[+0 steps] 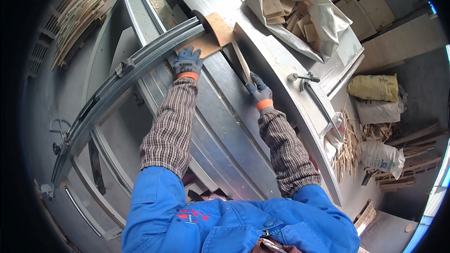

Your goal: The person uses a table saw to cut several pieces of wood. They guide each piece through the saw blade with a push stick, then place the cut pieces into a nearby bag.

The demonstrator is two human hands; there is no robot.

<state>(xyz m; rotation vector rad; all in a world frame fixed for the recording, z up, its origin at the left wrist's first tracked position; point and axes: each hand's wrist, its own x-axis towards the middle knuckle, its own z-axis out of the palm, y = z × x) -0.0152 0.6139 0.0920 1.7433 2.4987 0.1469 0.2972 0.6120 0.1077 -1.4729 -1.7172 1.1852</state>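
Observation:
My left hand (188,62), in a grey glove with an orange cuff, lies with its fingers stretched over a flat brown board (204,45). That board sits on the metal saw table (225,98), along a long metal fence (145,49). A second brown piece (219,29) stands just beyond it, beside a dark curved edge. My right hand (260,90), gloved the same way, is closed round the near end of a thin pale wooden strip (241,62). The strip's far end reaches toward the brown piece. No saw blade can be made out.
A white sack (323,18) of wooden offcuts stands on the table at far right. An upright metal guide (290,93) with a clamp handle (303,78) runs along my right side. Wooden strips (77,26) are stacked at far left; filled bags (375,89) lie on the right.

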